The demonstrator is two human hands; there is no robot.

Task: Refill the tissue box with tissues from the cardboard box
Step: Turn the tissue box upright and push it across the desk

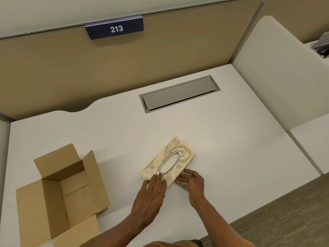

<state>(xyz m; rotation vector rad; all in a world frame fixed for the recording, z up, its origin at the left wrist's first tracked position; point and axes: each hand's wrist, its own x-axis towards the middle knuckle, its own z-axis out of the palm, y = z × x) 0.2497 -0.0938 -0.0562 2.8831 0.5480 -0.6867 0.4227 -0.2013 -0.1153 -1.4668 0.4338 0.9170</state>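
A cream tissue box with a gold leaf pattern and a silver oval opening lies flat on the white desk, turned diagonally. My left hand rests flat on its near end, fingers reaching the oval's rim. My right hand touches the box's near right edge with its fingertips. An open cardboard box stands at the near left, flaps spread; its inside looks bare, with no tissues visible. White shows through the oval opening.
A grey cable hatch is set into the desk at the back. Tan partition walls with a blue "213" sign close the far side. A white divider panel stands at the right. Carpet floor lies at the near right.
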